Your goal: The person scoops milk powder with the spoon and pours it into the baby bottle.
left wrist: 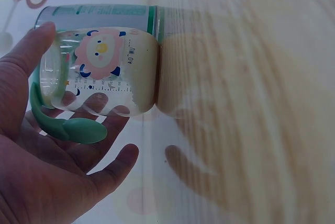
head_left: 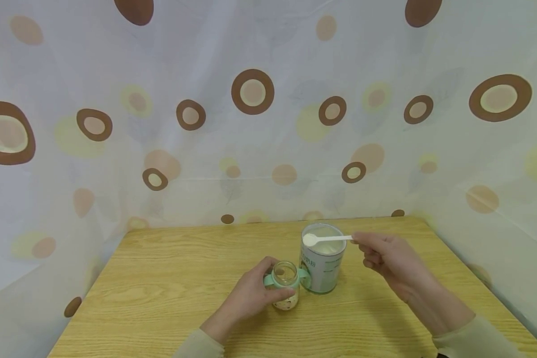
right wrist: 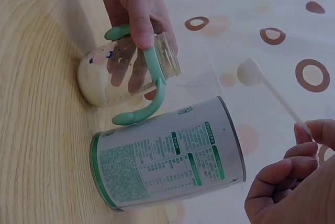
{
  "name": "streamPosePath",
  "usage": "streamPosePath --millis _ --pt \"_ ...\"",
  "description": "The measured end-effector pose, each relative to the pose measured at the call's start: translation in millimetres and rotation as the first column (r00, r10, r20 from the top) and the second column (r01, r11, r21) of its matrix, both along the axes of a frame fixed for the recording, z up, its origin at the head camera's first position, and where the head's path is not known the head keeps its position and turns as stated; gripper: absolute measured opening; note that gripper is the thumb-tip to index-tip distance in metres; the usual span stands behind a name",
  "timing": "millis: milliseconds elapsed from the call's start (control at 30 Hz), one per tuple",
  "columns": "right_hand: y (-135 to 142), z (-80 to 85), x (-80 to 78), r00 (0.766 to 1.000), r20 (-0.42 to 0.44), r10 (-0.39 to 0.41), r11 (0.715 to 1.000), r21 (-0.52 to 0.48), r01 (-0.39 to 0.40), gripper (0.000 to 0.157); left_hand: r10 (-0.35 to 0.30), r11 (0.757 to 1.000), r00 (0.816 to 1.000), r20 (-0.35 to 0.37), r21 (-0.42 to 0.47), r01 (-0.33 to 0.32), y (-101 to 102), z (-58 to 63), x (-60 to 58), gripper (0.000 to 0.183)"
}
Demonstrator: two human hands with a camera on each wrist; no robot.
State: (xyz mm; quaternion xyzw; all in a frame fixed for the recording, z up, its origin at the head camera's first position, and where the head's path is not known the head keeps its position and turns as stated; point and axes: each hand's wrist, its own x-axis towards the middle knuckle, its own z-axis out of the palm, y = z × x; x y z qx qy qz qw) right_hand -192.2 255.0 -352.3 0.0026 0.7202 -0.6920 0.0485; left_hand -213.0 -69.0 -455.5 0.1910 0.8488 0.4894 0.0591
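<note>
My left hand grips a clear baby bottle around its neck and side; the bottle stands upright on the table, uncapped. It has green handles, a cartoon animal print and pale powder at the bottom. Pinched by its handle end in my right hand is a white measuring scoop, heaped with pale powder and held over the open milk powder can. That can stands just right of the bottle, with white powder visible inside in the head view.
The wood-grain table reaches back to a patterned curtain with brown and beige circles, which also hangs along both sides. The can rises taller than the bottle, close beside its right handle.
</note>
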Motion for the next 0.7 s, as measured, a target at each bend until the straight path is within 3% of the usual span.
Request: streamPosePath --millis 267,700 --pt "-16 -3.9 9.5 0.999 0.022 0.024 1.0 -0.004 -0.024 0.025 0.004 1.0 1.0 -0.004 0.003 -0.004 1 -1.2 -0.2 0.058" --pt "-37 -20.9 17.9 0.997 0.076 -0.023 1.0 0.017 0.022 0.025 -0.01 0.999 1.0 0.001 0.03 0.01 0 -4.0 -1.9 0.056"
